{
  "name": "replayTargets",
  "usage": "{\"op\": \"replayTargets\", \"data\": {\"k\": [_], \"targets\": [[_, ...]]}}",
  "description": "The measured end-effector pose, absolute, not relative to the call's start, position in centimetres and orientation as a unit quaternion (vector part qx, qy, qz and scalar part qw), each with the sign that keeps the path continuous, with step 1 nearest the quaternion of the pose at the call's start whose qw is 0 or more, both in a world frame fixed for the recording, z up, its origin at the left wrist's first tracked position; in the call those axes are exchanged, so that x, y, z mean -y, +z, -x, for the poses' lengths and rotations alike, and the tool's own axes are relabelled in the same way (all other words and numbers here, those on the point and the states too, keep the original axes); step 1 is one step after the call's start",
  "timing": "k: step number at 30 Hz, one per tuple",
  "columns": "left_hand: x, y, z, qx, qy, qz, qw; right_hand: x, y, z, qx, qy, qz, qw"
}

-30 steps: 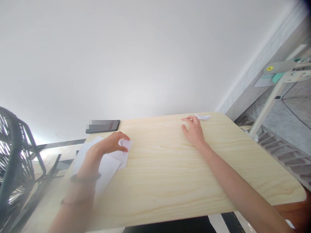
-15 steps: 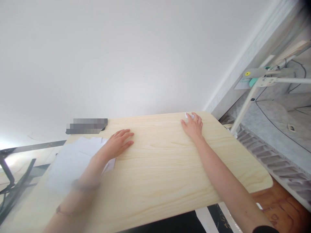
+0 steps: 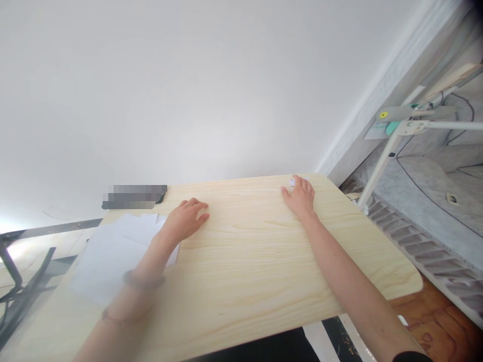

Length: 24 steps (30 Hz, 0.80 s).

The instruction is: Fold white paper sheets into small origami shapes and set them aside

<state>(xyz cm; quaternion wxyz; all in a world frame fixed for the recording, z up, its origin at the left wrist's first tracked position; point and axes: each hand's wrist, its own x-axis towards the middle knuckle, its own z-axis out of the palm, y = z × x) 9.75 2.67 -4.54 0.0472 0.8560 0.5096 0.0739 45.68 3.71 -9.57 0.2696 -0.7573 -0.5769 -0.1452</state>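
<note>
Paper (image 3: 292, 182) under right hand (image 3: 302, 198) (partly hidden)

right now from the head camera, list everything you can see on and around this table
light wooden table: one, pale wood, centre
loose flat paper sheets: a few, white, table's left side, under the left forearm
small folded paper piece: one, white, far right corner
dark flat device: one, black, partly blurred, far left edge
plain wall: one, white, behind the table
slim stand: one, white, right of the table
rug: one, grey, floor at right
metal frame: one, black, lower left
wrist bands: two, dark, left wrist
left hand: open, flat beside the sheets
right hand: open, fingertips at the folded piece
</note>
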Motion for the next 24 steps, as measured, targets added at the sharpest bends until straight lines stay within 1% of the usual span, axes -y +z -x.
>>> {"op": "replayTargets", "data": {"k": [6,10,13,16,17,19,24], "targets": [[-2.1,-5.1,-10.1,-0.525,0.099,-0.845,0.015,-3.7,-9.6,-45.8,0.579,-0.132,0.763,0.256],[-2.0,-5.0,-10.2,-0.532,0.101,-0.841,0.023,-3.7,-9.5,-45.8,0.576,-0.129,0.764,0.260],[-2.2,-4.2,-9.2,-0.526,0.087,-0.843,0.075,-3.3,-9.3,-45.3,0.583,-0.149,0.753,0.267],[-2.4,-2.9,-6.9,-0.480,0.044,-0.853,0.202,-2.7,-9.1,-44.1,0.604,-0.167,0.730,0.273],[-2.4,-2.4,-6.0,-0.471,0.047,-0.851,0.227,-2.5,-9.0,-43.6,0.614,-0.167,0.721,0.272],[-2.4,-1.6,-4.2,-0.486,0.044,-0.842,0.228,-2.1,-8.9,-42.4,0.642,-0.160,0.701,0.266],[-2.0,-1.0,-1.8,-0.536,-0.027,-0.800,0.269,-1.2,-8.7,-39.1,0.707,-0.111,0.650,0.255]]}}
